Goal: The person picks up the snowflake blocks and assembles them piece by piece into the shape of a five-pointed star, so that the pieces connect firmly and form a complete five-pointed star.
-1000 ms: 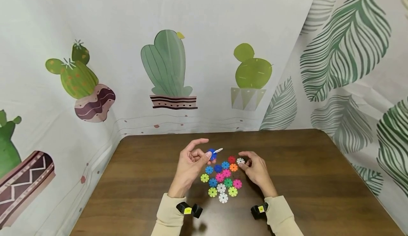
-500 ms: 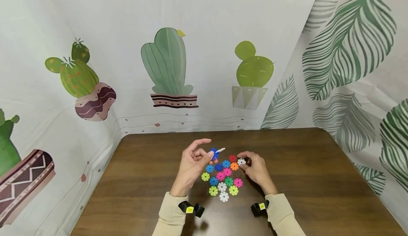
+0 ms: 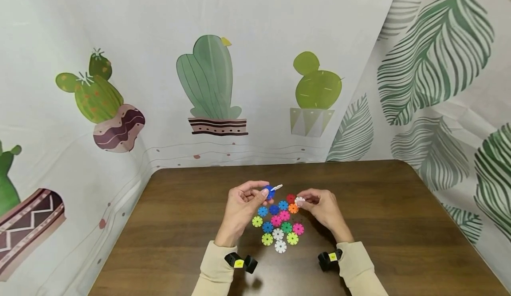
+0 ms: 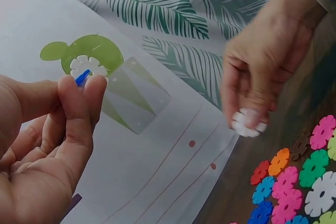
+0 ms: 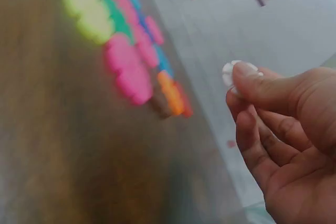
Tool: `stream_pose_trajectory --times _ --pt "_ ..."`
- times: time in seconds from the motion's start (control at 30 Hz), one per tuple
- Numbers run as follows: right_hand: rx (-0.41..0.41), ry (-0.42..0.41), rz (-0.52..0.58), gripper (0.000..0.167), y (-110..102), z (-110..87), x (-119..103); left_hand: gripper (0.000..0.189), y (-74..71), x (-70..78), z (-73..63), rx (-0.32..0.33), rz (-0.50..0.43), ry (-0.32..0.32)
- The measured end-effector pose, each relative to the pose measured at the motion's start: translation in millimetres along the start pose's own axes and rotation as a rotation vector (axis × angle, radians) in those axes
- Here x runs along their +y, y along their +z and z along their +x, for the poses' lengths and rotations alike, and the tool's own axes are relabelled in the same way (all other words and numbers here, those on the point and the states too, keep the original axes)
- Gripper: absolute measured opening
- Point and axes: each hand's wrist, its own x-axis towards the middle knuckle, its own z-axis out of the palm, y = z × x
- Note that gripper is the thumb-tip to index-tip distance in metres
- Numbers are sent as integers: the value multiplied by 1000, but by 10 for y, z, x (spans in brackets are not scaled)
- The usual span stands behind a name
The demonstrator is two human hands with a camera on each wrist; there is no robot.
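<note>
Between thumb and fingers, my left hand [image 3: 242, 205] pinches a blue notched snowflake disc [image 3: 270, 192]. A white disc [image 3: 277, 187] is joined to it at an angle; the left wrist view shows this white disc [image 4: 79, 65] face-on, with the blue one edge-on. My right hand [image 3: 322, 208] pinches a second white notched disc [image 3: 299, 200] by its edge. In the right wrist view, the thumb covers part of that white disc [image 5: 228, 73]. Both hands are above the far part of the table, the right one beside the loose discs.
Several loose discs lie flat in a cluster on the brown wooden table [image 3: 179, 225], among them a red disc [image 3: 290, 198], an orange disc [image 3: 293, 208], a green disc [image 3: 286, 227] and a brown disc [image 4: 301, 145]. A printed cloth [image 3: 263, 87] hangs behind the table.
The right hand has taken hold of the white disc at the cluster's right edge and lifted it. The left hand's raised index finger has come down toward the blue disc.
</note>
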Motion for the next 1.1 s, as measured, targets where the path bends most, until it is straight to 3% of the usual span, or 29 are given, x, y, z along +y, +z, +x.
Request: stream_pose_trajectory --times 0.37,0.73,1.1 --pt "56 -102 162 17 -154 -61 -440 25 46 -8 -4 17 -19 21" --pt "88 -139 213 16 -188 -253 -882 24 140 -18 -41 56 -47 15" --pt "121 -258 268 11 -106 -278 -1016 24 213 4 -59 65 -70 29"
